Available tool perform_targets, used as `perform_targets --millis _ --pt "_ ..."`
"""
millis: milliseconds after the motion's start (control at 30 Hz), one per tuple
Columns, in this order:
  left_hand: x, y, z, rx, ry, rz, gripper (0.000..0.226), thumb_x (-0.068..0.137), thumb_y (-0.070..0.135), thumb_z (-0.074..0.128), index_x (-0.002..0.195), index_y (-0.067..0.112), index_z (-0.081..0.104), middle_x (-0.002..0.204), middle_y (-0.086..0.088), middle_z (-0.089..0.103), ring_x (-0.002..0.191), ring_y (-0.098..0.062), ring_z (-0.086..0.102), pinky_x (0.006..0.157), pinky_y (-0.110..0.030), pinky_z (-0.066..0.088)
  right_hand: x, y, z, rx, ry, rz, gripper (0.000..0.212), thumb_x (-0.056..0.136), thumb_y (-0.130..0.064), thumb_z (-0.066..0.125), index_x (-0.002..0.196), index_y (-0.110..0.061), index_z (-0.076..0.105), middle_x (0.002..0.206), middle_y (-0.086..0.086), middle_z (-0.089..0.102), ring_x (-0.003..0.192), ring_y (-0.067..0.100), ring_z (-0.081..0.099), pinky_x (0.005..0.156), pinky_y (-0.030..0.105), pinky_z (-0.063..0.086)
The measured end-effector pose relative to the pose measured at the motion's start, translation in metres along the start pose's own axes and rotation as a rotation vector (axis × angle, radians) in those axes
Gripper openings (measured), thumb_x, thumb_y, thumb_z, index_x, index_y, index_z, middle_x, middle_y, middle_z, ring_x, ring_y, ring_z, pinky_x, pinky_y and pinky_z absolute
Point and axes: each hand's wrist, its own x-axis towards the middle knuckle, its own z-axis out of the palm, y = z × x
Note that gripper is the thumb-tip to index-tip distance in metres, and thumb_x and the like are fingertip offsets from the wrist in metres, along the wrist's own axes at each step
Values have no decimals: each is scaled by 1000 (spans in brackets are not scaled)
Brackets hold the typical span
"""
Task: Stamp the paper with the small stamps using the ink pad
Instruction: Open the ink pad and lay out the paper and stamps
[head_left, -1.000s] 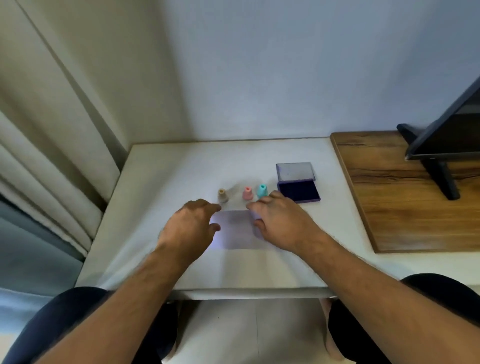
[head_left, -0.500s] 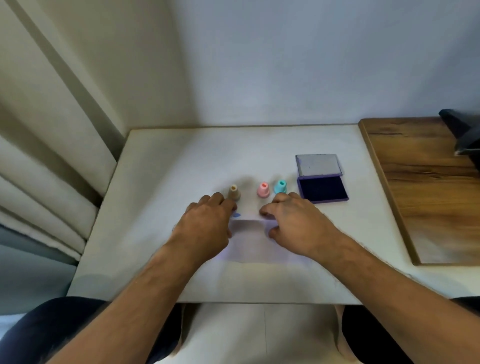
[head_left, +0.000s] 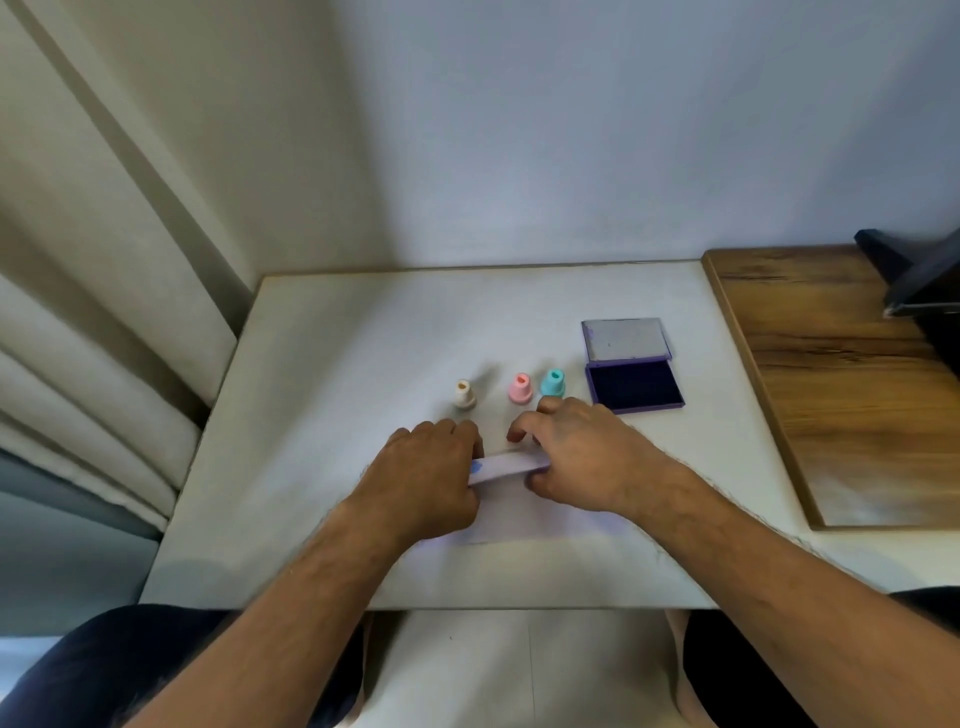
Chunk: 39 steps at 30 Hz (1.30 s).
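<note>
A small white sheet of paper (head_left: 511, 493) lies on the white table (head_left: 337, 415), its far edge lifted and folded toward me, with a blue mark near the left corner. My left hand (head_left: 423, 480) and my right hand (head_left: 582, 457) pinch that raised edge at either end. Just beyond my hands stand three small stamps in a row: beige (head_left: 463, 394), pink (head_left: 520, 388) and teal (head_left: 553, 383). To their right the purple ink pad (head_left: 635, 385) lies open, its lid (head_left: 626, 340) folded back behind it.
A wooden board (head_left: 831, 389) covers the table's right side, with a dark monitor stand (head_left: 914, 280) at its far corner. Curtains (head_left: 104, 312) hang on the left and a wall stands behind. My knees show below the table's front edge.
Both hands have taken hold of the paper's far edge and raised it off the table, folding it toward me. The camera view has shifted left.
</note>
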Motion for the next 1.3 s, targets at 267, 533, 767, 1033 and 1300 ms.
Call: perform_targets --millis 267,533,767,1033,1300 --pt "9 -9 -2 -121 -184 -80 23 74 35 61 78 33 39 77 11 54 69 -10 53 55 -23 37 7 3 -9 256 -142 38 35 76 -32 77 104 -31 56 93 -4 62 78 12 56 55 22 35" --pt "9 -10 -13 -258 -46 49 32 81 51 65 93 35 40 79 11 57 70 -12 56 63 -30 46 8 11 -11 266 -205 -17 35 85 -54 61 100 -34 37 78 -6 55 64 7 51 51 24 32" --pt "11 -16 -20 -388 27 15 14 76 45 72 78 37 62 73 17 63 72 -4 58 60 -22 43 10 20 -10 278 -97 -14 16 86 -44 64 78 -30 61 78 -5 63 72 14 59 59 29 46" --pt "12 -21 -2 -306 77 -56 18 82 42 68 91 39 53 82 14 63 80 -11 60 64 -21 42 -2 24 15 238 224 41 28 83 -13 61 97 -36 54 82 -16 60 79 10 58 58 21 42" --pt "-3 -2 16 97 360 70 18 85 15 63 100 22 68 93 0 66 83 -25 61 64 -33 52 -12 15 26 -173 300 -81 28 92 -10 51 116 -11 66 107 8 67 99 28 58 89 38 49"
